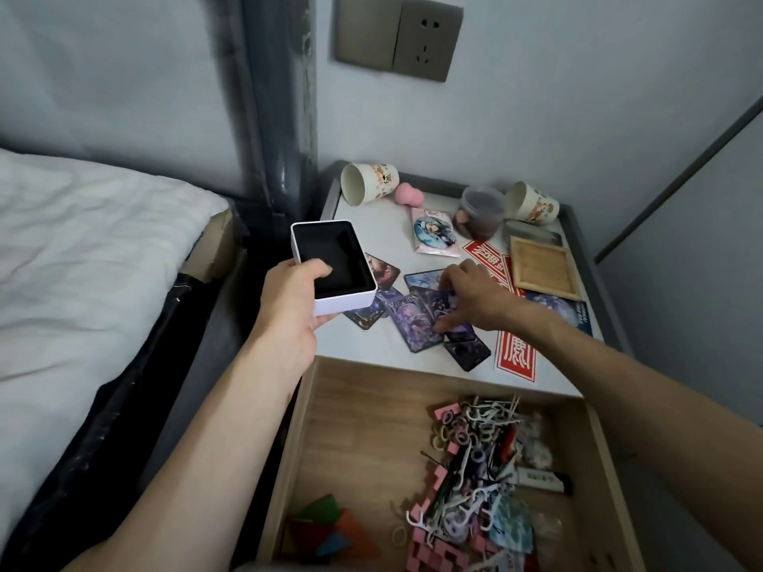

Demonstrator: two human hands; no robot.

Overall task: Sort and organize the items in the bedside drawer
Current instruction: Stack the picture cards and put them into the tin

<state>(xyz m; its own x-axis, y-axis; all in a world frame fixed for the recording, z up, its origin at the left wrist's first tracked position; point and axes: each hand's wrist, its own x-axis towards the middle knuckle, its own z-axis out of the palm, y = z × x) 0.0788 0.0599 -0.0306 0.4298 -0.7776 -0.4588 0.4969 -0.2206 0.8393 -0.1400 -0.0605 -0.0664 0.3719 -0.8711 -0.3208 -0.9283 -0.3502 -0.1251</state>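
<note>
While left hand [289, 311] grips white box [349, 304], right hand [475, 295] pinches purple cards [413, 329]

Nightstand top [384, 237] holds cards [417, 324], cups [369, 184], jar [481, 212], frame [541, 268].

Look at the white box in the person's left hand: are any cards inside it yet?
No: the white box in the left hand shows only bare black lining.

Holds open white box [330, 262], black-lined, in left hand [289, 307], thumb over near rim, above left edge of nightstand top [371, 353]. Reaches right hand [479, 299] onto dark picture cards [417, 328] scattered there, fingers and thumb pinching purple ones. Below: open wooden drawer [351, 427] with floss picks [491, 410], hair ties [454, 431], pink blocks [429, 542] in tangle.
</note>
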